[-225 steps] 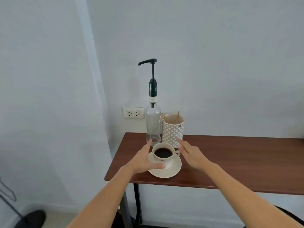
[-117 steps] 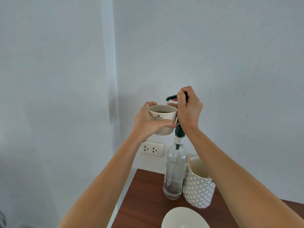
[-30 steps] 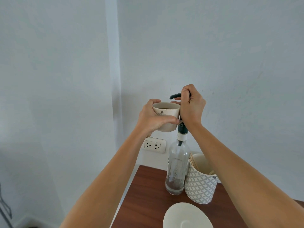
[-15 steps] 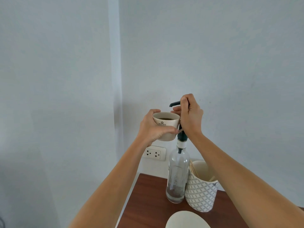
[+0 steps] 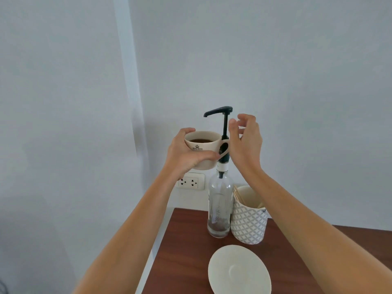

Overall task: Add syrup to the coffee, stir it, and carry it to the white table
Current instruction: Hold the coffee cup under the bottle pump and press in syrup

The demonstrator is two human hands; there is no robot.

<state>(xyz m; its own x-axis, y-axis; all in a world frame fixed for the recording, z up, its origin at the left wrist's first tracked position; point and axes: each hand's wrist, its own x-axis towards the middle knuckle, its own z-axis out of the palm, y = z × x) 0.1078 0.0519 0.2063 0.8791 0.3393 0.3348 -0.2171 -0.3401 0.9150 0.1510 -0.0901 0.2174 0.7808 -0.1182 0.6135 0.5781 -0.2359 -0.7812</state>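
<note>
A white coffee cup (image 5: pixel 204 149) with dark coffee in it is held in the air by my left hand (image 5: pixel 184 155), just under the spout of the black pump (image 5: pixel 219 111). The pump head stands raised on a clear glass syrup bottle (image 5: pixel 219 205), which has a little dark syrup at the bottom. My right hand (image 5: pixel 245 141) hovers open just right of the pump stem, fingers apart, holding nothing. The cup's white saucer (image 5: pixel 239 271) lies bare on the brown table (image 5: pixel 186 251) below.
A white patterned holder (image 5: pixel 248 221) with wooden stir sticks stands right of the bottle. A wall socket (image 5: pixel 191 183) sits behind, on the pale wall. The table's left edge runs just left of the bottle.
My right hand has let go of the pump head and opened; the pump has sprung back up. The cup stays under the spout in my left hand.
</note>
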